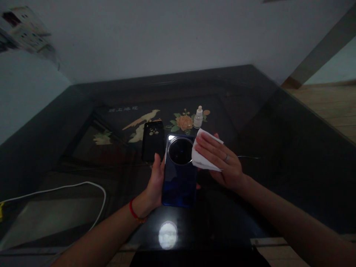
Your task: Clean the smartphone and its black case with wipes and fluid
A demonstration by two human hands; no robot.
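A dark blue smartphone (pixel 179 185), its back with a large round camera facing up, rests in my left hand (pixel 155 181). The fingers wrap beneath it, and some tips show at its right edge. My right hand (pixel 222 159) holds a folded white tissue (pixel 204 161) at the phone's upper right edge, beside the camera ring. Whether the tissue touches the phone there I cannot tell. Behind the phone to the left, a black phone case (pixel 152 141) lies on the table. A small white dropper bottle (pixel 198 118) stands upright just beyond the tissue.
The dark glossy table (pixel 83 96) has a bird and flower picture on its top and meets a pale wall (pixel 155 37). At the left a white cable (pixel 61 187) curves towards the front edge. Sockets (pixel 30 33) are on the wall at upper left.
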